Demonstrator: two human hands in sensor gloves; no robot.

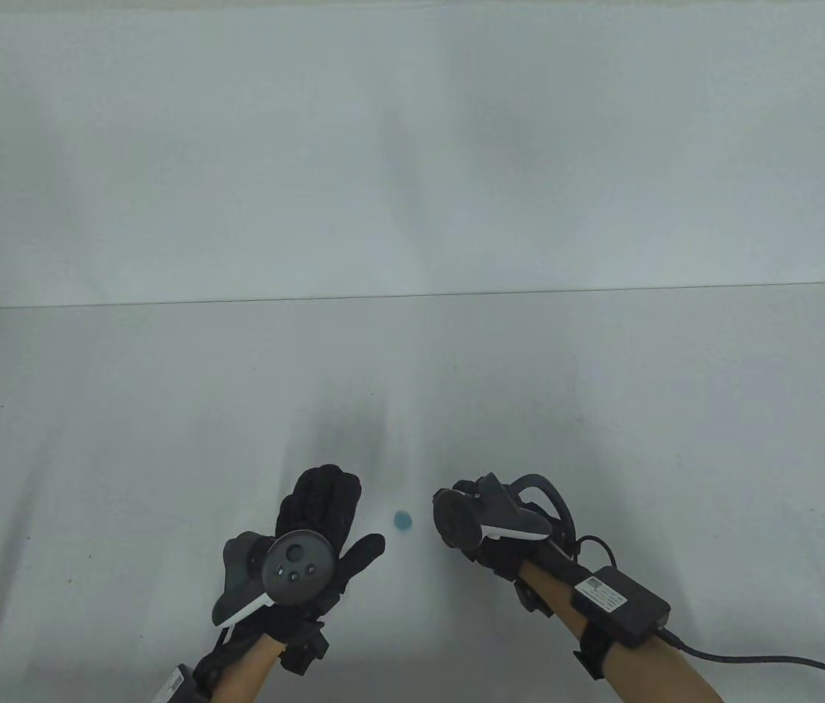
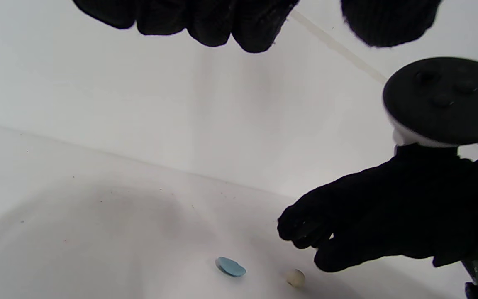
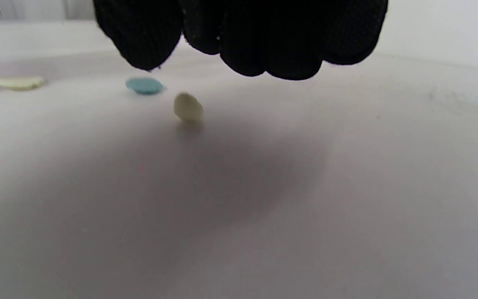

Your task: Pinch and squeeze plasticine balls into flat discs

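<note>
A flat blue disc (image 1: 403,521) lies on the white table (image 1: 412,381) between my two hands. A small cream ball (image 3: 188,108) lies on the table just right of it, under my right hand's fingertips (image 3: 243,41); it also shows in the left wrist view (image 2: 296,277), and the table view hides it. A flat cream disc (image 3: 19,82) lies further left. My left hand (image 1: 350,512) is spread flat and empty, left of the blue disc. My right hand (image 1: 450,512) hovers with curled fingers just above the cream ball and holds nothing.
The table's far edge (image 1: 412,295) meets a white wall. A black box (image 1: 621,599) on my right forearm trails a cable (image 1: 786,659) off to the right.
</note>
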